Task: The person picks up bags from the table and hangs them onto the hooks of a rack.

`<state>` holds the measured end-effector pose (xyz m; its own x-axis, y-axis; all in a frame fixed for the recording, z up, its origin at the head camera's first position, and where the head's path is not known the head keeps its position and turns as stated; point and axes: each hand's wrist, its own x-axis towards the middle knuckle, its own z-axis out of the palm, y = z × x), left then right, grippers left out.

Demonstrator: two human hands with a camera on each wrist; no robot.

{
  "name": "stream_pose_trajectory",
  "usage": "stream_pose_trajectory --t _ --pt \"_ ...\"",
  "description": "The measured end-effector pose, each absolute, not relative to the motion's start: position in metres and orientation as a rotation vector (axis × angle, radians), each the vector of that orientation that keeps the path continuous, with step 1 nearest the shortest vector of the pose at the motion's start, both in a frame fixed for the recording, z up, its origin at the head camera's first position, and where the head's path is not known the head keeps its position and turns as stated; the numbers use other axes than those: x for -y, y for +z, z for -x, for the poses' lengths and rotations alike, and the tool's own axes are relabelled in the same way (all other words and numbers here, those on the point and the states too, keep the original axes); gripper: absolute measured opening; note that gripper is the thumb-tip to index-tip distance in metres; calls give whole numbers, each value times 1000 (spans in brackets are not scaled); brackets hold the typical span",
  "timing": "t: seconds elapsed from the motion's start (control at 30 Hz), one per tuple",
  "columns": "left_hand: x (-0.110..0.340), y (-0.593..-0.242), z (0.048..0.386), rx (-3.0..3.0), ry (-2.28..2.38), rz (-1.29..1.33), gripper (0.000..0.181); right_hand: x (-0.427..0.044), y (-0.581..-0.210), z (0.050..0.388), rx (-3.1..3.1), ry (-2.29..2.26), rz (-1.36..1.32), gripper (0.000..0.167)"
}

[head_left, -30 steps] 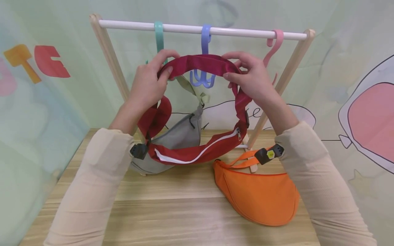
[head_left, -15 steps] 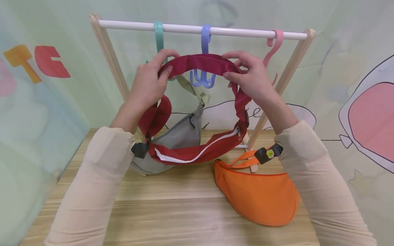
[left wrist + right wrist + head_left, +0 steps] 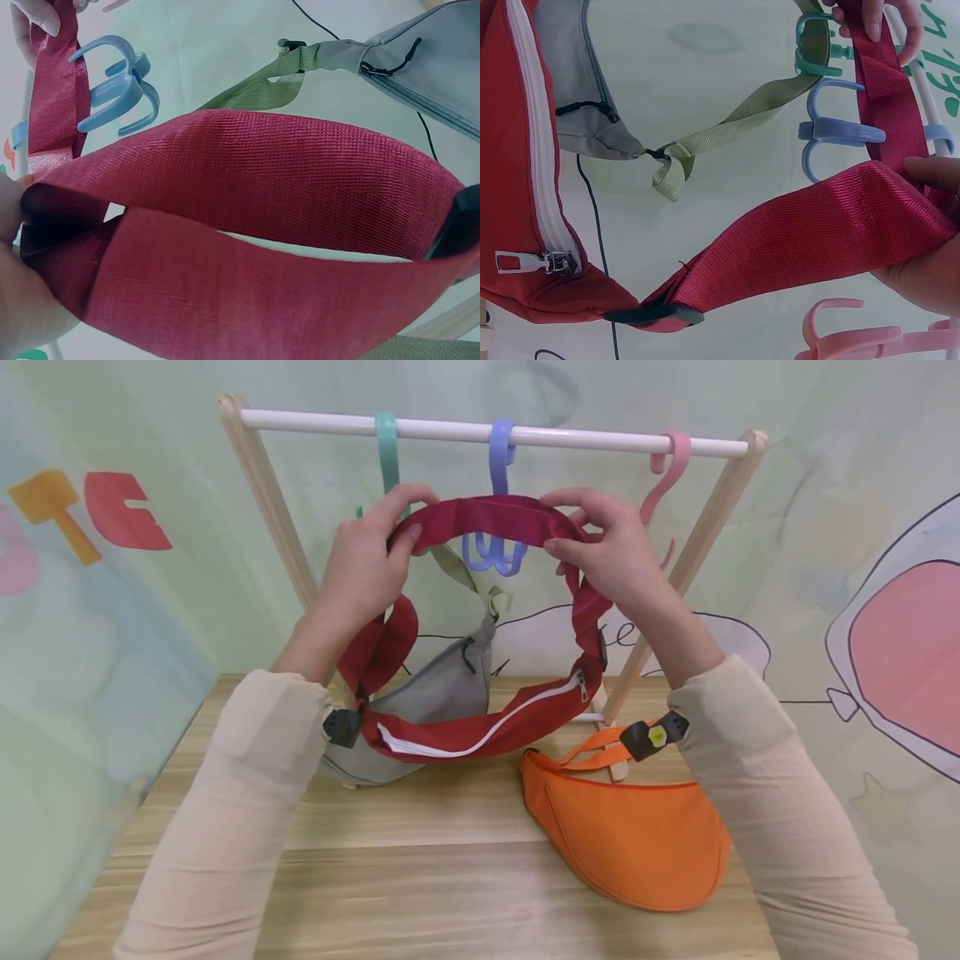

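Observation:
Both hands hold up a red waist bag (image 3: 480, 731) by its strap, which arches between them. My left hand (image 3: 367, 556) pinches the strap at the left, thumb in front. At the right, my right hand (image 3: 607, 539) pinches the same strap between thumb and fingers. Just behind the arch is a blue hook (image 3: 500, 460), its prongs showing below the strap; in the right wrist view the blue hook (image 3: 840, 131) stands close to the strap (image 3: 810, 232). The bag's body hangs below with its white zipper facing up.
A green hook (image 3: 387, 447) and a pink hook (image 3: 671, 477) also hang on the white bar (image 3: 585, 439) of a wooden rack. The grey bag (image 3: 450, 681) hangs behind the red one by its olive strap. An orange bag (image 3: 637, 843) lies on the wooden table (image 3: 390, 877).
The hands and the red bag stay almost where they were, with the strap arch dipping very slightly. The blue hook has turned a little on the bar.

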<state>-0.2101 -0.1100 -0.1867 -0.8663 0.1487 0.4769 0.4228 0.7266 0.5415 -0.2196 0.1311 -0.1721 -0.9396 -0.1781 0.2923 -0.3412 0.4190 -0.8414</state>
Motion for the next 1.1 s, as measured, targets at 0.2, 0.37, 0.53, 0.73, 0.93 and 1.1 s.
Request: stream_pose_trajectory --t 0.2,0.37,0.53,0.73,0.93,1.1 --pt "110 -188 211 2522 -931 440 33 -131 -173 220 2529 1541 -458 42" --pt "110 -188 211 2524 -929 436 33 -132 -174 219 2544 1528 -455 43" --pt "109 -189 212 2526 -928 435 33 -132 -175 219 2551 1514 -468 43" --pt "109 -190 212 2533 -931 433 33 -133 -177 219 2584 1479 -456 43" --pt "109 -193 212 2529 -930 445 32 -133 -179 219 2596 1494 -449 43" --pt "110 -194 213 2530 -921 454 32 -134 -182 219 2593 1507 -467 43"
